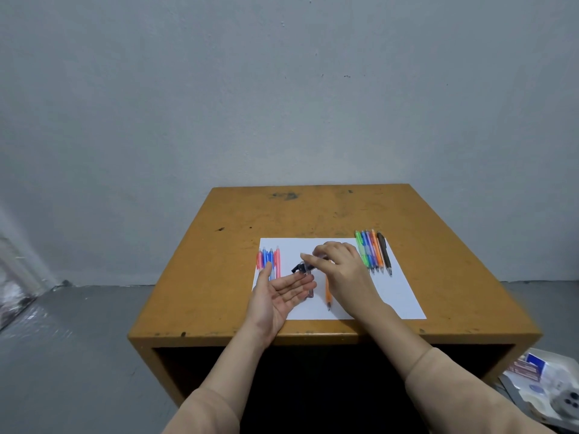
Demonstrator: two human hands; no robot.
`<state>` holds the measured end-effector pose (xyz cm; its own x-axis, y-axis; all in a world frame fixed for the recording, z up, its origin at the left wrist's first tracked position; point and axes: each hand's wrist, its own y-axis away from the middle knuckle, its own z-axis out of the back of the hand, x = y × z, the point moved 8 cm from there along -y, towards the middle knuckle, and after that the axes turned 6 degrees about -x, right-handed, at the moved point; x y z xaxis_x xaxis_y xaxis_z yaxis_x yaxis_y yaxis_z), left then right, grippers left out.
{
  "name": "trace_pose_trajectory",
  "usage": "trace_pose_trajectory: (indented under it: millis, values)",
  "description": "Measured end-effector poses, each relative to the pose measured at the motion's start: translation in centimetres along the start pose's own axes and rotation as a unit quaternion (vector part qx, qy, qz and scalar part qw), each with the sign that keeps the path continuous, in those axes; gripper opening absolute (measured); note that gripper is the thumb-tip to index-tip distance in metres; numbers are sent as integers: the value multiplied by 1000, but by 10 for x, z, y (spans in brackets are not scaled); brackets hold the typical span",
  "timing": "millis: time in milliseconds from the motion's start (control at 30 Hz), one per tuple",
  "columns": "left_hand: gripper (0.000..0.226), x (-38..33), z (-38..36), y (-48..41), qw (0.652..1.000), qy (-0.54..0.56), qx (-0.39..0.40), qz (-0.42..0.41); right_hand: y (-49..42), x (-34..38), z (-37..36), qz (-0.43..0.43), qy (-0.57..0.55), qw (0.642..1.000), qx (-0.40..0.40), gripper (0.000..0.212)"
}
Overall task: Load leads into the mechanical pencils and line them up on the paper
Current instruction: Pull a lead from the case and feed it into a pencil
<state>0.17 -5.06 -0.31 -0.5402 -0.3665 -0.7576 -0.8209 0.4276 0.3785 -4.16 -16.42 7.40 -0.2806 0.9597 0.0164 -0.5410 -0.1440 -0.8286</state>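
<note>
Orange pencil [328, 291] lies on the white paper [394, 296], tip nearward.

Single head-worn view, looking forward and down, table [313, 214] near, wall beyond

bare room, grey wall [282, 104], worn desk [313, 214]

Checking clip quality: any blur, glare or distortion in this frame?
Head view: right hand and the lead case it pinches are motion-blurred; pencils on the paper are readable; light is soft and even, no glare; the floor at the left edge looks stretched.
</note>
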Motion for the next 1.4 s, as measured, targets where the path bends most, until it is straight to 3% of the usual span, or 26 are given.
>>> trace_pose_trajectory:
  millis: [200,367,567,733,900,1033,1167,1400]
  values:
    - [68,-1,0,1,1000,18,-2,0,0,-2,0,-33,-27,999,5,78]
    - [69,0,0,1,1000,29,-1,9,5,-6,-8,5,23,999,29,60]
    - [69,-1,2,2,999,38,-1,6,4,-6,-5,-25,-10,999,22,74]
    - [68,-1,3,1,999,48,-8,12,6,-9,-4,-5,15,1000,22,54]
    - [69,-1,5,1,998,60,-14,18,5,-10,2,-35,5,999,7,64]
    - [68,-1,4,2,998,64,-12,21,4,-8,-1,-1,19,999,30,53]
    - [67,-1,3,3,998,62,-9,19,4,-8,3,-20,13,1000,13,63]
    - [67,0,3,2,997,71,-12,25,3,-7,1,11,19,999,28,55]
